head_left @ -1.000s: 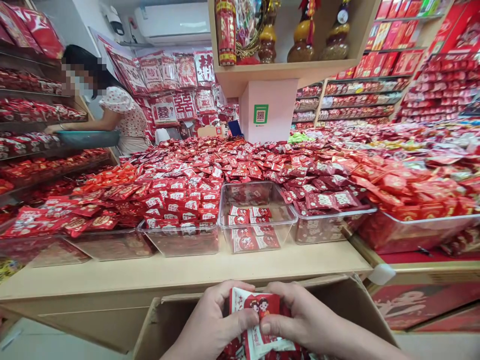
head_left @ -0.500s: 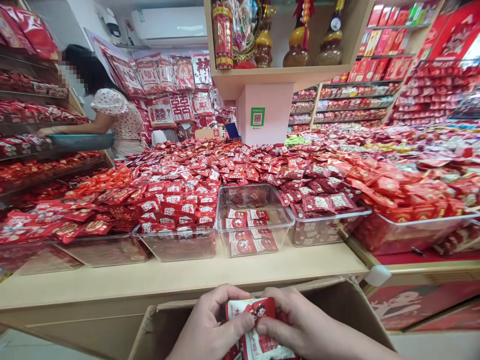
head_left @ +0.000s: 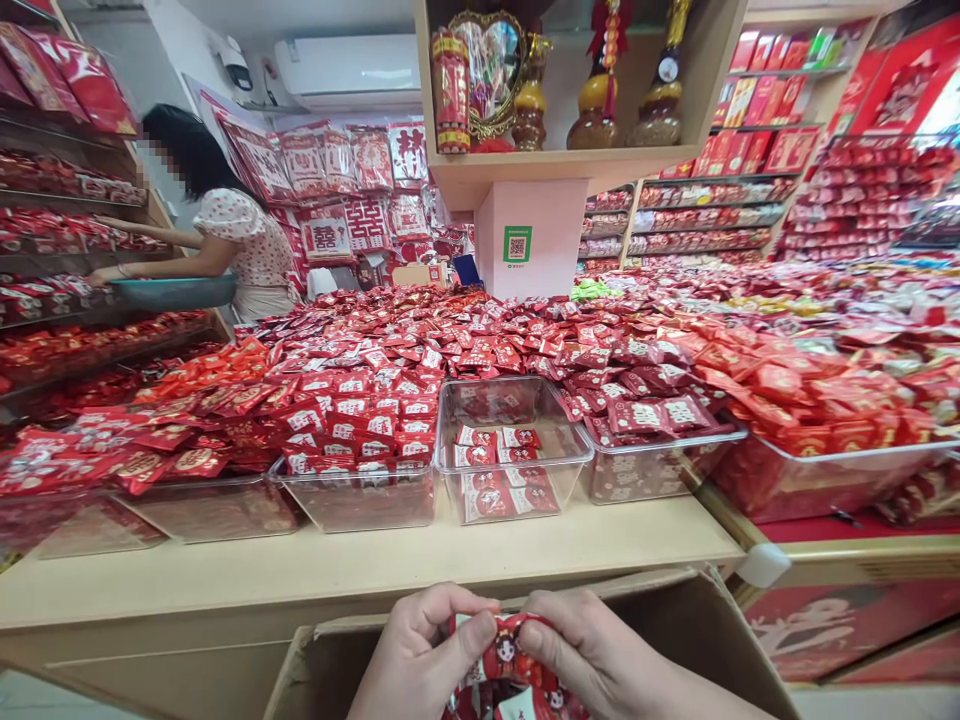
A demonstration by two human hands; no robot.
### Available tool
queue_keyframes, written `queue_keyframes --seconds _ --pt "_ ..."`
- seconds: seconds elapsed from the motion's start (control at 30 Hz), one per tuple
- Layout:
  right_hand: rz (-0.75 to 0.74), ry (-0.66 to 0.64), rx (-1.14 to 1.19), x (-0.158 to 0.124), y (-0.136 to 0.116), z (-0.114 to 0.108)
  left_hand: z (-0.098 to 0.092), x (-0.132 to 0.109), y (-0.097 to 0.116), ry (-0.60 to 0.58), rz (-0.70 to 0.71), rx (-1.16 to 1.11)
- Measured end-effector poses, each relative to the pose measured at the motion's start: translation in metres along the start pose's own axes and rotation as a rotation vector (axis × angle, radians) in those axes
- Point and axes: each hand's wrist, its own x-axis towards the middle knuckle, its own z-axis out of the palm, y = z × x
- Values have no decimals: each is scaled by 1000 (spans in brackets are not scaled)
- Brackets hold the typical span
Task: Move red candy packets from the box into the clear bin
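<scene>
At the bottom middle, my left hand (head_left: 424, 655) and my right hand (head_left: 592, 655) both pinch a bunch of red and white candy packets (head_left: 510, 660) printed with cartoon figures. I hold them over an open cardboard box (head_left: 675, 610) below the counter edge. Straight ahead on the counter stands a clear plastic bin (head_left: 514, 445) with only a few of the same red packets lying in it.
Full clear bins of red sweets flank it, one to the left (head_left: 360, 470) and one to the right (head_left: 660, 440), on a beige counter (head_left: 300, 560). Heaps of red packets cover the table behind. A person in a dotted top (head_left: 240, 245) works at shelves on the far left, holding a teal tray.
My hands have sunk a little lower in view with the packets bunched tighter between them. The camera has tilted slightly. The person at the left has shifted a little.
</scene>
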Motion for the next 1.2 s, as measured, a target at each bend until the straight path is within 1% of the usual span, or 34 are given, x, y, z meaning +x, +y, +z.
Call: queue_keyframes --seconds 0.1,0.17,0.23,0.3,0.37,0.4,0.5,0.57,0.6,0.67,0.73,0.83,0.93,1.07,1.2 --pt "17 15 17 1 3 1 3 -1 -5 -14 -23 -114" --pt "33 40 24 1 6 1 6 -2 -8 -85 -45 -185" --pt "21 57 40 1 8 3 8 -2 -7 -146 -46 -194" --pt "-6 68 64 1 10 4 7 -1 -2 -130 -42 -196" --pt "-5 92 81 2 12 6 5 -1 5 -111 -72 -330" --pt "13 116 82 2 12 7 3 -2 8 -126 -96 -425" --pt "73 188 136 3 12 9 2 -7 10 -262 -157 -639" --pt "83 246 219 4 12 10 4 -9 6 -317 -193 -641" --pt "87 277 262 4 11 10 5 -10 3 -317 -208 -603" --pt "103 337 308 5 12 9 8 -9 -2 -274 -230 -491" --pt "117 367 325 4 12 7 11 -8 -3 -213 -209 -382" --pt "103 356 367 3 12 2 13 -7 1 -109 -160 -317" --pt "107 335 454 2 10 -3 13 -7 7 -28 -175 -313" --pt "138 322 543 3 6 -5 11 -6 7 4 -176 -307" --pt "143 297 545 4 7 -5 12 -6 5 17 -161 -313"
